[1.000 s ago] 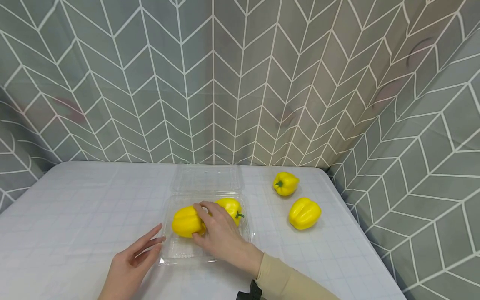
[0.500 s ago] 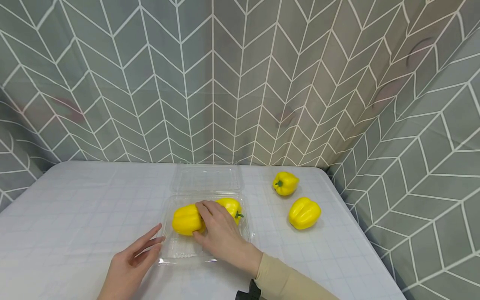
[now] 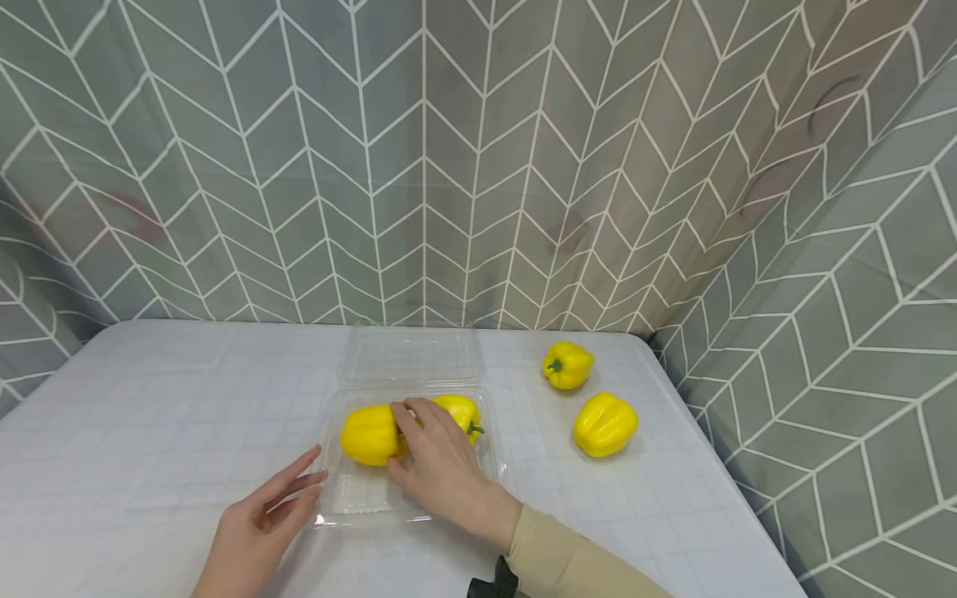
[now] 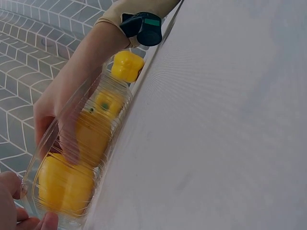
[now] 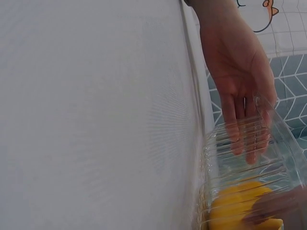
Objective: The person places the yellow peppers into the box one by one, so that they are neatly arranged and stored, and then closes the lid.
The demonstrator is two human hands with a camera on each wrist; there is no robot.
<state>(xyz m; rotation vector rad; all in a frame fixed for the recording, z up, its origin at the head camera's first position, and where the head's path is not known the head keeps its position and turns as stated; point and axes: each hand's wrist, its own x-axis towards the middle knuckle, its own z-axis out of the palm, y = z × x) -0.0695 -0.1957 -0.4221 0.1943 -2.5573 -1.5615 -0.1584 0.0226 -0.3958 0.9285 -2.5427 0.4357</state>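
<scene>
- Nudged slightly toward the hinge over the past second, the left yellow bell pepper (image 3: pixel 370 435) lies inside the clear plastic clamshell (image 3: pixel 374 498), drawn back a touch from the front rim.
- Your right hand (image 3: pixel 443 469), barely shifting itself, grasps that pepper at its right end, thumb in front and fingers over the top.
- Your left hand (image 3: pixel 262 519) keeps its place at the clamshell's left wall, fingers extended and clasping nothing; whether they press the plastic or merely brush it is hard to tell through the glare in the wrist views.
- Partly hidden behind your right knuckles, the second bell pepper (image 3: pixel 463 412) stays in the clamshell, green stem pointing right.
- For the work in hand, the small move reads as fine placement rather than a fresh transfer: your held pepper lies more nearly level with its neighbour, leaving a wider bare strip of base along the front.
- To your right, on the white table cover (image 3: pixel 187 432), the rear loose pepper (image 3: pixel 567 365) and the front loose pepper (image 3: pixel 606 425) sit untouched.
- Beyond your hands, the lid (image 3: pixel 411 355) lies folded back toward the patterned curtain (image 3: pixel 389 166), leaving the clamshell accessible from above.
</scene>
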